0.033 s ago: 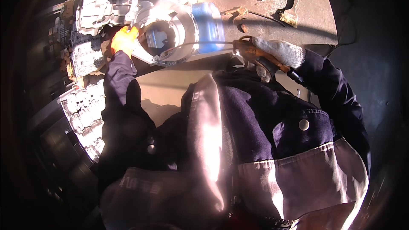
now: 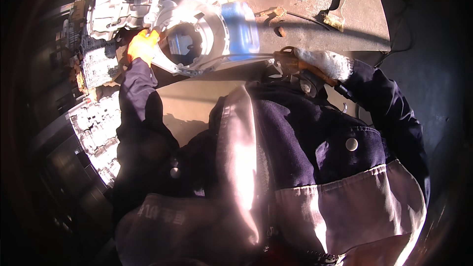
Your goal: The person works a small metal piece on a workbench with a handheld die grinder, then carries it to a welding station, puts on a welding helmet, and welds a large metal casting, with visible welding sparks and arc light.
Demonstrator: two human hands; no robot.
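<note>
My left hand (image 2: 143,47), in an orange glove, is closed on the left edge of a silver ring-shaped metal casting (image 2: 217,32). The casting has a wide round opening and bolt holes along its rim. In a pale knitted glove, my right hand (image 2: 327,63) grips an orange-brown handheld power tool (image 2: 287,63). Its long thin arm stretches left to the near rim of the casting; glare and blur hide whether the tip touches. The fingers of the right hand are partly hidden by the tool.
More silver castings (image 2: 111,15) are crowded at the back left, and others (image 2: 96,130) lie lower left. Behind the tool's arm stands a blue translucent container (image 2: 241,32). A brush (image 2: 335,19) and a brown-handled tool (image 2: 273,14) lie on the worn bench top (image 2: 364,24).
The power tool in my right hand has shifted slightly right, and its thin arm lies lower against the casting's near rim. My left hand has barely moved.
</note>
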